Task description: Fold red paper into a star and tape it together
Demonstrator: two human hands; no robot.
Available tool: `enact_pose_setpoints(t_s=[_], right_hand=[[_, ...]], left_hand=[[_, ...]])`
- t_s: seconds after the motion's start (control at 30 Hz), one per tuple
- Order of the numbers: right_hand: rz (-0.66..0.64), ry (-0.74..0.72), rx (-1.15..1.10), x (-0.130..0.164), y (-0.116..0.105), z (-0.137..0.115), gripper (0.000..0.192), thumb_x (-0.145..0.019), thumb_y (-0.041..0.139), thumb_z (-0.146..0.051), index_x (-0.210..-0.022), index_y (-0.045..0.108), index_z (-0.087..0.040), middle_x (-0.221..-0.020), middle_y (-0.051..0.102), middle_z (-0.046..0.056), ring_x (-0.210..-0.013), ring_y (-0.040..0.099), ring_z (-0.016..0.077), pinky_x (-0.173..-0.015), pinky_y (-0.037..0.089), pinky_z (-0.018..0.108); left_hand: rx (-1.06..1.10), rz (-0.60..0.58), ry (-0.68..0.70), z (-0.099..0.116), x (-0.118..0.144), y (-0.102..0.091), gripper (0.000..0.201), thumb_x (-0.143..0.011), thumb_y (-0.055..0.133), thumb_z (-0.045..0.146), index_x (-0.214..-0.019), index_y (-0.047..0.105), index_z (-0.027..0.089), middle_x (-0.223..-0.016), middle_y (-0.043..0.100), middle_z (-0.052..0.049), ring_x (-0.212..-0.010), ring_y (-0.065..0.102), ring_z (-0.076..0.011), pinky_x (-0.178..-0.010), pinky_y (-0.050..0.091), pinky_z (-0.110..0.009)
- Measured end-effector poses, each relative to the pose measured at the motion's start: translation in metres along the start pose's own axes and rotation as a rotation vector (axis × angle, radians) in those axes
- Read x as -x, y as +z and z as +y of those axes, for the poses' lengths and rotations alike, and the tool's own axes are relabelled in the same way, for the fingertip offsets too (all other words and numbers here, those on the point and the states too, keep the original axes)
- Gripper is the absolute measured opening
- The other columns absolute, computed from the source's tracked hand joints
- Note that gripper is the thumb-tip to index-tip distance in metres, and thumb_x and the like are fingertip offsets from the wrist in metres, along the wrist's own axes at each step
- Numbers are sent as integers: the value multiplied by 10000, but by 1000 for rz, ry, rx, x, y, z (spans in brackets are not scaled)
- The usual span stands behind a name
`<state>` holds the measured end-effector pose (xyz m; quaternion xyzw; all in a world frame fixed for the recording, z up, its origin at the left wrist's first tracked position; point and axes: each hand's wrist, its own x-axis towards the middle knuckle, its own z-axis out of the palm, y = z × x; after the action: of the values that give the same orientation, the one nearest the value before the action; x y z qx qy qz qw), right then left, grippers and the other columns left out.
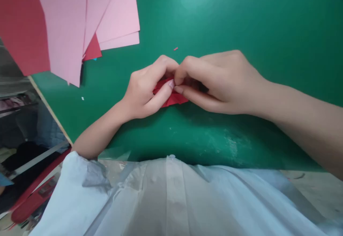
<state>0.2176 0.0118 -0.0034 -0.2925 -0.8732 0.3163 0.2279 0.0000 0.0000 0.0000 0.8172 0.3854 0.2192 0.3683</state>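
A small piece of red paper (175, 99), creased and uneven along its lower edge, is between my two hands just above the green table. My left hand (150, 86) pinches it from the left, thumb on top. From the right, my right hand (214, 80) pinches at the same spot, with thumb and forefinger tips meeting my left thumb. Most of the red paper is hidden behind my fingers, so its full shape does not show.
Pink paper sheets (118, 11) and red sheets (25, 29) overlap at the table's upper left, some past its edge. Tiny paper scraps (175, 49) dot the green table (254, 25). A red object (32, 196) and dark items lie below the left table edge.
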Motion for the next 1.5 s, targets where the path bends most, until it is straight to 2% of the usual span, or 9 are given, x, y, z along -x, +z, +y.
enact_pose_setpoints(t_s=[0.33,0.47,0.6,0.7,0.9,1.13,1.23,1.37,1.5], right_hand=[[-24,34,-6,2,2,1,211,-1047,368,-294,-1075,560,-209,-817,661,-16,-731,625,112,-618,390,230],[-20,26,9,1,1,1,193,-1043,376,-277,-1047,554,-202,-795,650,-19,-691,601,103,-586,356,233],[-17,14,16,0,0,0,168,-1033,389,-264,-1004,541,-198,-774,632,-27,-630,544,90,-551,291,245],[-28,27,7,0,1,0,168,-1032,385,-267,-1019,540,-206,-790,637,-26,-659,566,97,-571,298,244],[8,3,0,0,1,0,142,-1012,412,-246,-983,541,-194,-740,619,-39,-583,504,81,-541,277,238],[24,20,39,0,2,0,170,-1028,378,-269,-996,538,-219,-756,635,-46,-610,568,80,-531,288,222],[38,16,37,0,3,1,134,-1009,399,-243,-974,527,-220,-743,627,-49,-586,552,81,-520,278,225],[54,6,-2,0,3,2,95,-983,424,-208,-959,515,-219,-769,632,-48,-588,550,82,-518,266,229],[42,43,-39,1,3,2,109,-997,422,-233,-978,529,-232,-774,625,-46,-646,602,93,-555,322,221]], left_hand=[[-43,14,14,1,0,0,285,-1066,346,464,-1099,557,276,-979,705,7,-1003,745,-165,-847,635,-325],[-17,-2,9,1,0,0,283,-1065,347,460,-1109,556,275,-1004,708,6,-1036,742,-174,-888,630,-332],[-43,29,34,1,-1,0,242,-1063,369,430,-1074,551,270,-958,702,13,-969,748,-158,-821,634,-309],[-55,46,44,1,-1,0,251,-1062,372,441,-1062,552,267,-955,703,8,-967,748,-160,-804,633,-306],[-28,8,10,1,-1,0,299,-1066,346,472,-1100,566,273,-1001,710,8,-1038,742,-174,-882,633,-332],[76,57,14,-2,-1,0,248,-1046,450,452,-1045,605,258,-955,713,19,-946,750,-139,-834,619,-265],[62,80,42,-3,-2,0,186,-1046,473,380,-1041,608,252,-942,716,20,-864,736,-113,-788,607,-242],[-10,137,215,-5,-5,0,107,-996,513,160,-1044,591,213,-885,700,22,-752,689,-73,-698,567,-184],[-9,153,233,-7,-8,-1,124,-982,531,119,-1036,608,199,-862,707,22,-723,680,-62,-669,534,-156]])
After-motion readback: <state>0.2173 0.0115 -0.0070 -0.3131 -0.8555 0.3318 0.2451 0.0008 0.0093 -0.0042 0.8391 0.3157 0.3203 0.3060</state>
